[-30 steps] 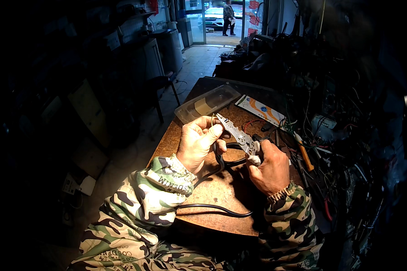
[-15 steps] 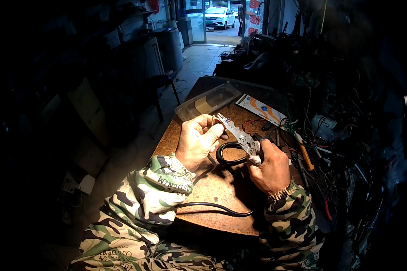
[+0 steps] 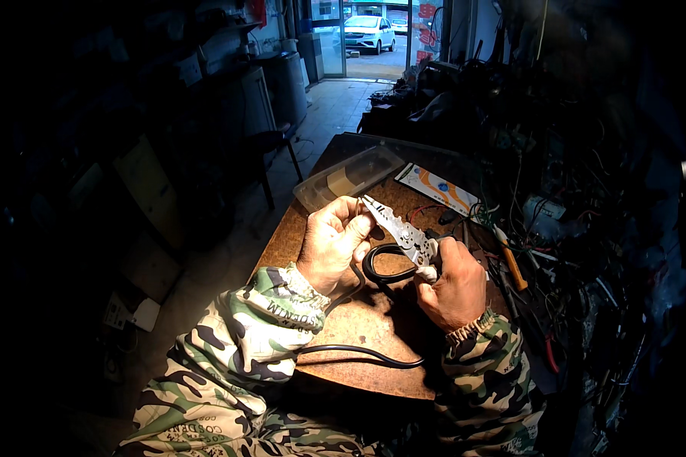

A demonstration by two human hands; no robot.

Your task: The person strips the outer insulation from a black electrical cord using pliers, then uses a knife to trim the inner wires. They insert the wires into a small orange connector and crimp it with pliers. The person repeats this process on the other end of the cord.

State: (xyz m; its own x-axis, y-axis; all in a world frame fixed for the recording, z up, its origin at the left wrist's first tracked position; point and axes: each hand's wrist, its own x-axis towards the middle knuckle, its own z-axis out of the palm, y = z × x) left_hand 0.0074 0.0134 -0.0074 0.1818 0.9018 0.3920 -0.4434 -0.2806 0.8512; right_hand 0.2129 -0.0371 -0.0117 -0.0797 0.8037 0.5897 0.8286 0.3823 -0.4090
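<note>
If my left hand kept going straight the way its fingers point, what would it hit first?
Probably the metal wire stripper: the left hand points right and slightly up, fingertips already at its nose. Beyond lies the printed card, though depth is unclear.

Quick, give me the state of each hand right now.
Left hand: closed on the black cable, at the pliers' tip.
Right hand: closed on the metal pliers.

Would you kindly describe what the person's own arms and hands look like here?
Both forearms wear long camouflage sleeves in green, brown, black and pale patches, with printed lettering. The left hand and right hand are bare, without gloves. A braided wristband circles the right wrist.
</note>
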